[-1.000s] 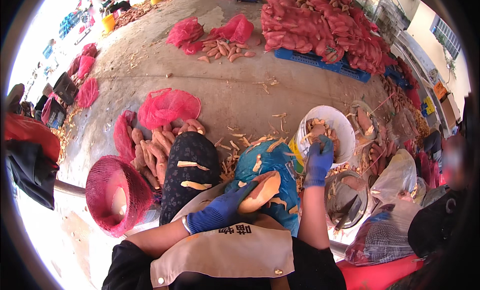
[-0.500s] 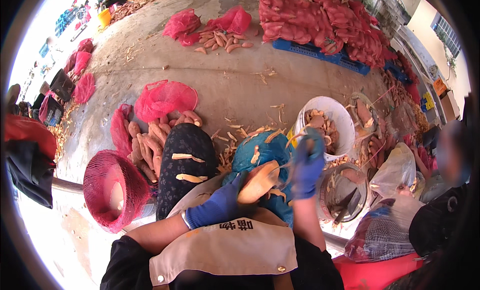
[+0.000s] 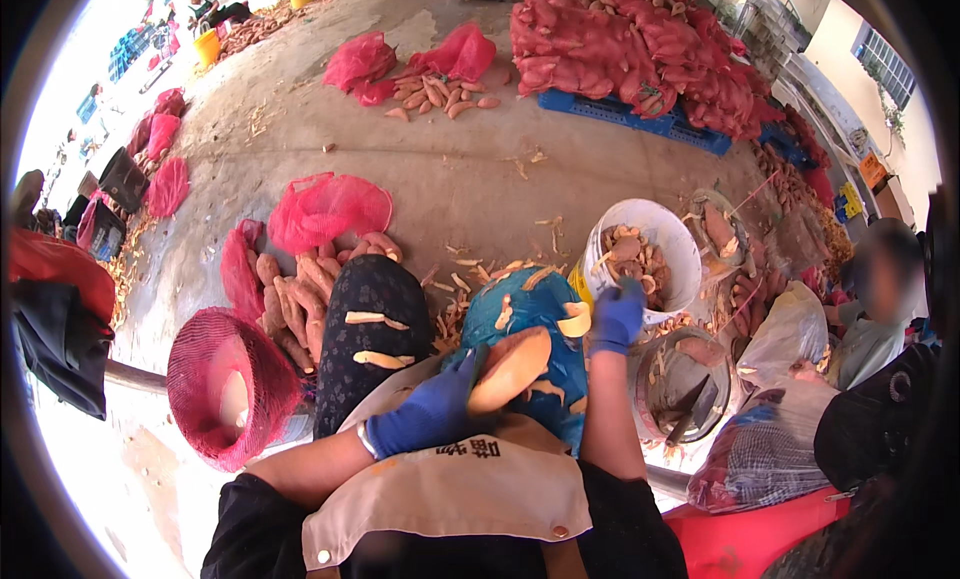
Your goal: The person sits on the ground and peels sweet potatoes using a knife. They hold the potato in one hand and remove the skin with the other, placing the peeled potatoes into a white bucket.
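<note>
My left hand point(image 3: 428, 406), in a blue work glove, grips a large sweet potato point(image 3: 512, 367) with pale orange peeled flesh showing. It lies tilted above my lap. My right hand point(image 3: 617, 316), gloved the same way, is closed at the near left rim of a white bucket point(image 3: 688, 237); what its fingers hold is hidden. A curled strip of peel point(image 3: 575, 320) hangs just left of that hand. The bucket contains several brownish sweet potato pieces point(image 3: 640, 259). More peel strips lie on my dark patterned left leg point(image 3: 378, 279) and the blue plastic over my right leg point(image 3: 490, 314).
Unpeeled sweet potatoes point(image 3: 300, 289) spill from a red net bag point(image 3: 330, 211) at my left. Nearer stands a bucket lined with red net point(image 3: 210, 379). A dirty bucket with a blade-like tool point(image 3: 690, 409) sits at right, near another person point(image 3: 880, 289). Full net sacks point(image 3: 620, 49) fill a blue pallet point(image 3: 640, 119).
My right hand has moved slightly up and away from the sweet potato, toward the white bucket. The left hand has shifted slightly left, still gripping the sweet potato.
</note>
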`<state>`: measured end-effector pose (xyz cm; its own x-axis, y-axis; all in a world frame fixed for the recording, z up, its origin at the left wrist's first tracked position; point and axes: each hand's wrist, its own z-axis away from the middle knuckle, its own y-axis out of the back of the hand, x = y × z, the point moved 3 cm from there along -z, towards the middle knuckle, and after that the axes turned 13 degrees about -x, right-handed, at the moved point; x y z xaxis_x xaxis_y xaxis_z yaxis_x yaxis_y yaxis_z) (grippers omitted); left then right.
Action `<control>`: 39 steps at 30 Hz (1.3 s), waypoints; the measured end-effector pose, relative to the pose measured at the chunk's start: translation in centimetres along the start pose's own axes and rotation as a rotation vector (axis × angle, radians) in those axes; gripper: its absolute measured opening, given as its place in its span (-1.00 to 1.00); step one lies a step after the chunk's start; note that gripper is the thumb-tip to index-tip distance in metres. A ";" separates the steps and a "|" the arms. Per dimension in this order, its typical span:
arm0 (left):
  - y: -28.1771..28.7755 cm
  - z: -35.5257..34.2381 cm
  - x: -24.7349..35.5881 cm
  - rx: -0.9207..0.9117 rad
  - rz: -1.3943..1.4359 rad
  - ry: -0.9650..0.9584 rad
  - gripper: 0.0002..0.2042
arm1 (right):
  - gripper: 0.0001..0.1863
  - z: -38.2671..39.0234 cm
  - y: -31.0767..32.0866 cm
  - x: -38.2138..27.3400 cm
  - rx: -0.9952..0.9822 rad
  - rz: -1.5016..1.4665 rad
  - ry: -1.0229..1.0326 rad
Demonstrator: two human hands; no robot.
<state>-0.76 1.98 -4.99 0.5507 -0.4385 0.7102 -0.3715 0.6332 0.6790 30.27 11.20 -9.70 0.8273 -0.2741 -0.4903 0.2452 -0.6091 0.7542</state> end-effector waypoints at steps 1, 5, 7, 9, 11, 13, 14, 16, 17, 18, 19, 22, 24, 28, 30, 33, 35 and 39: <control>-0.5 0.5 -1.0 0.048 -0.184 -0.038 -0.32 | -0.80 -0.5 -0.8 2.8 -0.075 -0.319 -0.187; 2.3 0.5 2.8 -0.159 -0.248 0.234 -0.28 | -0.75 1.9 -0.9 1.5 -0.321 -0.894 -0.286; 1.5 0.2 2.2 -0.091 -0.393 0.168 -0.37 | -0.71 3.9 0.4 -5.3 -0.486 -0.839 -0.100; 1.0 0.3 1.5 0.001 -0.386 0.121 -0.39 | -0.72 3.6 -1.5 -3.7 -0.443 -0.745 -0.070; 0.5 0.7 1.1 0.042 -0.413 0.102 -0.41 | -0.75 0.7 -2.2 2.0 -0.292 -0.377 -0.238; 0.5 0.3 0.7 0.044 -0.479 0.106 -0.43 | -0.76 -0.2 -3.4 4.5 -0.239 -0.593 -0.251; 0.5 0.1 0.8 0.031 -0.484 0.121 -0.41 | -0.76 -0.3 -3.3 4.1 -0.259 -0.883 -0.363; 0.6 0.1 1.4 -0.016 -0.487 0.156 -0.37 | -0.76 1.7 -0.2 -1.7 -0.406 -0.866 -0.341; 0.8 0.0 1.8 -0.045 -0.504 0.164 -0.37 | -0.73 2.3 -1.2 -2.5 -0.506 -0.720 -0.100; 0.6 -0.1 1.8 -0.045 -0.482 0.145 -0.39 | -0.71 2.1 -2.0 -1.9 -0.430 -0.508 0.012; 0.6 -0.1 1.8 -0.039 -0.463 0.133 -0.41 | -0.70 1.5 -1.9 -1.1 -0.318 -0.342 -0.097; 0.7 0.3 -0.4 -0.093 -0.249 0.011 -0.42 | -0.68 -0.5 -3.1 4.1 -0.153 -0.208 -0.193; 1.1 0.3 -0.2 -0.104 -0.317 -0.089 -0.39 | -0.72 -0.8 -3.7 5.6 -0.245 -0.935 -0.437; 6.8 -0.6 7.7 -0.058 -0.990 -0.321 -0.35 | -0.73 0.1 -2.3 5.9 -0.232 -1.103 -0.436; 7.6 -0.4 8.9 -0.104 -0.913 -0.258 -0.33 | -0.75 0.5 -0.9 4.8 -0.212 -1.162 -0.393; 7.4 0.7 7.3 -0.185 -0.288 -0.039 -0.31 | -0.78 0.9 4.1 -4.3 -0.270 -1.233 -0.338; 7.9 0.8 7.2 -0.190 -0.141 -0.047 -0.30 | -0.67 2.6 4.5 -8.1 -0.424 -1.309 -0.228; 7.7 0.3 6.2 -0.140 0.132 -0.102 -0.27 | -0.66 5.5 6.0 -14.9 -0.423 -0.744 0.195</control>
<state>-0.46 3.97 4.67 0.4226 -0.4039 0.8114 -0.3243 0.7686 0.5515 16.63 7.51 -0.27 0.4403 0.2400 -0.8652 0.8903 -0.2417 0.3860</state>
